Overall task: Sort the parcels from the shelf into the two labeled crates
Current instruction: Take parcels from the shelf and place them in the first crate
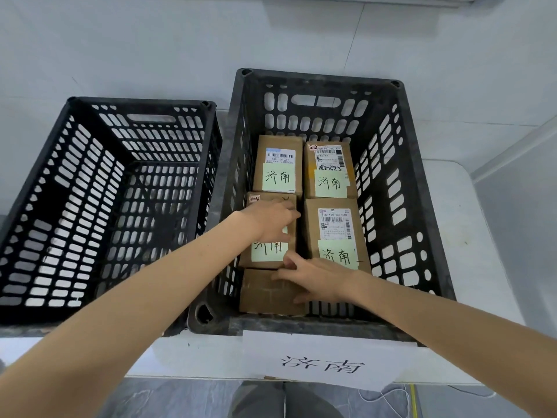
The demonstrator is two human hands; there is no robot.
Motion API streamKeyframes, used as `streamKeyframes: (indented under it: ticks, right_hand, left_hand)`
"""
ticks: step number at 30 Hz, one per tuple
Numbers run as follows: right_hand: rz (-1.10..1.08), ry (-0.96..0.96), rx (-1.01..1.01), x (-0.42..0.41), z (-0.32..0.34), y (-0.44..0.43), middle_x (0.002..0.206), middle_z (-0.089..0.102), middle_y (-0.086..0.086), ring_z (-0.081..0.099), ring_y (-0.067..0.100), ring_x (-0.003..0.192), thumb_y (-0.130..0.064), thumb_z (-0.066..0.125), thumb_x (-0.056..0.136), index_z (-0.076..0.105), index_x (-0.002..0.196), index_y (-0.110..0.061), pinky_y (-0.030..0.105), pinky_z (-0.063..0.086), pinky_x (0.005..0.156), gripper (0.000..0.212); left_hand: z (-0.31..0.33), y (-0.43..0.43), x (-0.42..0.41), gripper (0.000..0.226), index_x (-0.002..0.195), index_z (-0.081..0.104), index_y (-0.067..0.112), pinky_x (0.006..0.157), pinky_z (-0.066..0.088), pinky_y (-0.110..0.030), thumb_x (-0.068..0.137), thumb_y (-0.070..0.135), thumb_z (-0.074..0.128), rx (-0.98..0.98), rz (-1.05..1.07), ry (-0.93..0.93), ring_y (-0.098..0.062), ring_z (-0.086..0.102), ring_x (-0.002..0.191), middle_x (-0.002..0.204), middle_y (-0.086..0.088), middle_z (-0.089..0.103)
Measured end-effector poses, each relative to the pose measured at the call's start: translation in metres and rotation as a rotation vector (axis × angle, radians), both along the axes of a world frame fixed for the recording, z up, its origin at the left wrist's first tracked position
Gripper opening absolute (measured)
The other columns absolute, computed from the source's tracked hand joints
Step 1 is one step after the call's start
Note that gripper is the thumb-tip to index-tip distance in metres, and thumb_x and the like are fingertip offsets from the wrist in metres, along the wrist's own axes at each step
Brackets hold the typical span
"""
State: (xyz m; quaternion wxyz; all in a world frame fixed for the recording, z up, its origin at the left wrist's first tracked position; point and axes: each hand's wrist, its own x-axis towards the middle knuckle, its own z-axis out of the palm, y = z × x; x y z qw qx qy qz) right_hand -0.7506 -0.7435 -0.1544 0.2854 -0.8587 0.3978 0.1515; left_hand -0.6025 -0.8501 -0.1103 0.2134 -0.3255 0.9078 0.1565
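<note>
Head view: the right crate (422, 188), fronted by a paper sign (325, 363), stands on the desk (482, 236) beside the left crate (39, 188) and holds the parcels (334, 233). The left grip (271, 221) lies on the near-left noted parcel (268, 251); whether it clasps cannot be told. The right grip (313, 276), released with fingers spread, rests on the plain parcel (265, 297) at the near wall.

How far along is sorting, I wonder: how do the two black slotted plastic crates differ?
The left black slotted plastic crate shows no parcels inside; the right black slotted plastic crate holds five brown cardboard parcels. The right crate has a white paper label in front; none shows by the left crate. Both stand side by side.
</note>
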Motion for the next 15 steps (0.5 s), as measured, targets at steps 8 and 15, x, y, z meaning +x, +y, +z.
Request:
streamKeyframes:
  ticks: [8, 15]
  right_hand:
    - [-0.326, -0.054, -0.074, -0.016, 0.067, -0.037, 0.137, 0.051, 0.001, 0.056, 0.014, 0.111, -0.038, 0.053, 0.099, 0.048, 0.141, -0.025, 0.036, 0.044, 0.100, 0.044]
    - [-0.544, -0.130, -0.344, -0.021, 0.134, -0.039, 0.140, 0.053, 0.002, 0.052, 0.019, 0.126, -0.038, 0.056, 0.098, 0.041, 0.147, -0.024, 0.041, 0.046, 0.102, 0.053]
  left_hand:
    - [0.043, 0.003, 0.007, 0.052, 0.145, 0.043, 0.018, 0.106, 0.039, -0.039, 0.098, 0.039, 0.050, -0.096, 0.145, 0.300, -0.022, 0.045, 0.131, 0.144, -0.003, 0.050]
    - [0.089, 0.027, 0.021, 0.055, 0.147, 0.039, 0.023, 0.106, 0.032, -0.043, 0.098, 0.049, 0.042, -0.422, 0.344, 0.449, -0.023, 0.040, 0.133, 0.144, -0.002, 0.051]
